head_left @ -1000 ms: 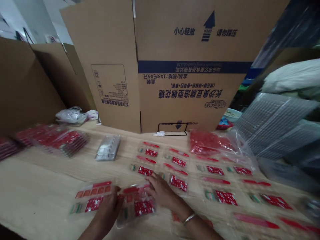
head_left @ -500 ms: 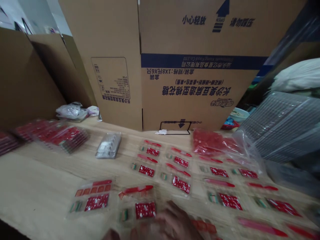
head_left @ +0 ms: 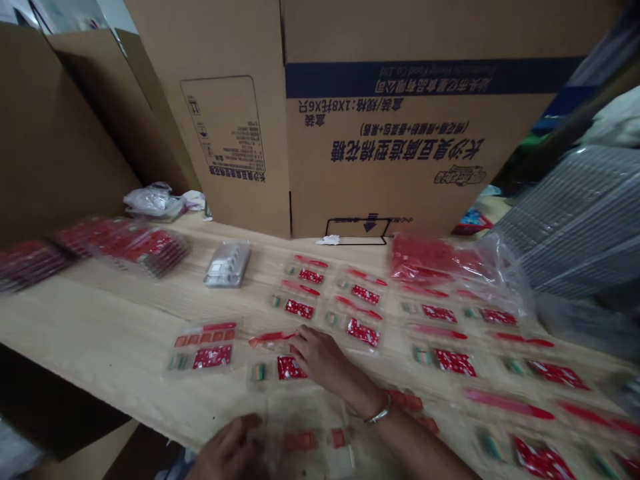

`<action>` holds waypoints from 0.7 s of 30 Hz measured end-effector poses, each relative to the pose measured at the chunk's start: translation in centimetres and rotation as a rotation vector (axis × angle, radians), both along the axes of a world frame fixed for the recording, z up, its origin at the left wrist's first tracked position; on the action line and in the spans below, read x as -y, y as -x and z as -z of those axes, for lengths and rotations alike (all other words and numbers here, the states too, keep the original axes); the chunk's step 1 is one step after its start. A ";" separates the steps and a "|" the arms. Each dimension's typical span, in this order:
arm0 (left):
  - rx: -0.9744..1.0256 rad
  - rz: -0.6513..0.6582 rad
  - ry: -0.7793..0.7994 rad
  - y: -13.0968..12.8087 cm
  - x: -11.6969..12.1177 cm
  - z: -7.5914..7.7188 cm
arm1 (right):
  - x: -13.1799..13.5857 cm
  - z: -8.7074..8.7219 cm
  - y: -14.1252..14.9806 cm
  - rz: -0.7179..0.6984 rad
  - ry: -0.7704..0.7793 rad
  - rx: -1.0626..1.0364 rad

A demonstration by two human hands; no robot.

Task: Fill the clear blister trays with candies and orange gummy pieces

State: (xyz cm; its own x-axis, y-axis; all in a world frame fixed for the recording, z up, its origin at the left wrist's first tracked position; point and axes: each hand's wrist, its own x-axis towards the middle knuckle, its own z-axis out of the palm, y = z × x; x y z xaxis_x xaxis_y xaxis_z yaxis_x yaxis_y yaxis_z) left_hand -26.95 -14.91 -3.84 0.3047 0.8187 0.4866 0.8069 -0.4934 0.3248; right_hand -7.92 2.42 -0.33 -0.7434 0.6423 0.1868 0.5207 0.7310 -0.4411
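Observation:
My right hand (head_left: 320, 360) reaches over a clear plastic tray (head_left: 255, 381) with a red polka-dot packet (head_left: 290, 367), a small green-and-white piece (head_left: 259, 371) and a red plastic stick (head_left: 270, 337). Its fingers bend together at the stick's right end; what lies between them is hidden. At the table's front edge my left hand (head_left: 227, 448), blurred, is closed at the left side of another clear tray (head_left: 300, 417), which holds red squares (head_left: 300, 440). Left of the right hand's tray lies a filled tray (head_left: 187, 370) with a row of red squares, a stick and a packet.
Rows of filled trays (head_left: 455, 363) cover the right side. Behind them lie a bag of red packets (head_left: 420, 259) and stacked clear trays (head_left: 565, 227). A large carton (head_left: 380, 167) stands at the back. Stacked filled trays (head_left: 150, 250) and a grey tray stack (head_left: 227, 265) sit left.
My right hand has moved up and forward from the front edge onto the tray with the red stick. More of my left hand now shows. The whole view has shifted slightly.

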 end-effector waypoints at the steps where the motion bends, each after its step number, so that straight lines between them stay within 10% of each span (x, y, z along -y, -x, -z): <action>1: 0.009 -0.055 0.015 0.1 -1.0 -0.8 | 0.1 -0.1 -0.2 0.012 -0.003 -0.008; 5: 0.001 -0.340 0.060 0.7 -6.8 -3.1 | 1.7 -1.2 -2.5 0.125 0.069 -0.138; 10: 0.041 -0.384 0.194 0.6 -11.6 -3.2 | 6.9 -2.0 -6.2 0.112 0.401 -0.127; 16: 0.195 -0.468 0.253 0.1 -8.4 -5.2 | 10.5 1.3 -6.5 0.113 0.292 -0.037; 21: 0.675 -0.376 0.704 -1.9 -2.8 -5.2 | 10.6 2.0 -5.9 0.140 0.256 -0.106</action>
